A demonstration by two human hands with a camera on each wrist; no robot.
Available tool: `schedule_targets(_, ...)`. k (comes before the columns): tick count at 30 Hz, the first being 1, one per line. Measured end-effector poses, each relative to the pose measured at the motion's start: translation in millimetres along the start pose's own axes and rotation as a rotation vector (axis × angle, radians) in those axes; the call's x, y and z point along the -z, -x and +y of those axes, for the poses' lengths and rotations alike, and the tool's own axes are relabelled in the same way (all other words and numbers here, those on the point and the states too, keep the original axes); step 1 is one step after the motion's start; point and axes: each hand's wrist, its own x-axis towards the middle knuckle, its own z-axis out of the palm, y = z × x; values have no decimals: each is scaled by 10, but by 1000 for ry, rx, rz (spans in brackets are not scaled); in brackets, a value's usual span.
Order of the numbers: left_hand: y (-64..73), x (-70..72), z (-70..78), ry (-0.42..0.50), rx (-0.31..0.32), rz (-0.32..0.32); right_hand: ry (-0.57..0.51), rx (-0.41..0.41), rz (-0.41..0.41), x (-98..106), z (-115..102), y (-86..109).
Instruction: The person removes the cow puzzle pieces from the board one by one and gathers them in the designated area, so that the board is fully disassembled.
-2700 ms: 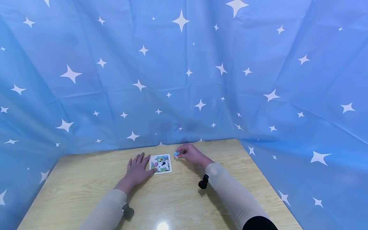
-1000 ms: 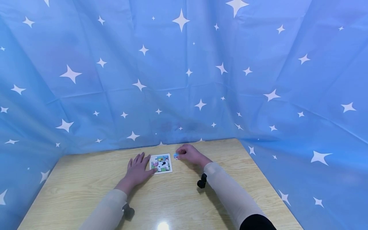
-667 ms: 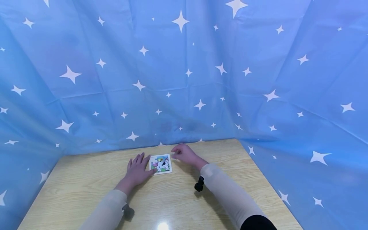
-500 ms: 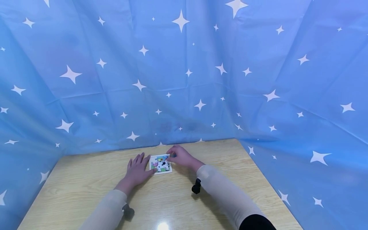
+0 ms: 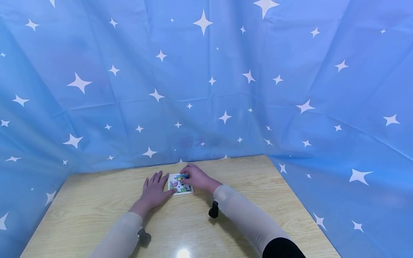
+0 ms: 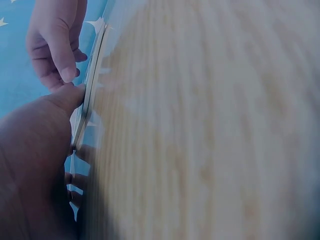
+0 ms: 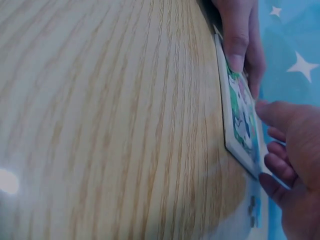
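A small square jigsaw puzzle with a white frame lies on the table, showing a black-and-white cow with a pink muzzle. Along its left side my left hand rests flat with spread fingers, its thumb over the lower left corner. My right hand is over the upper right part of the puzzle, thumb and index finger pinching a blue puzzle piece, mostly covered by the fingers. In the right wrist view, the left thumb presses on the frame's edge, and the right fingertips are close to the frame.
The light wooden table ends at the back and right against a blue curtain with white stars. Dark wrist cameras sit on both cuffs. A lamp reflection shines near the front.
The right hand has taken the puzzle piece from the table right of the puzzle and carried it left over the upper right of the frame. The left hand has stayed in place.
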Motion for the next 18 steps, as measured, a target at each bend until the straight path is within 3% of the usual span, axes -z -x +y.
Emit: schedule_targets(18, -8, -28, -39, 20, -27, 20, 56, -71, -89, -21, -137, -112)
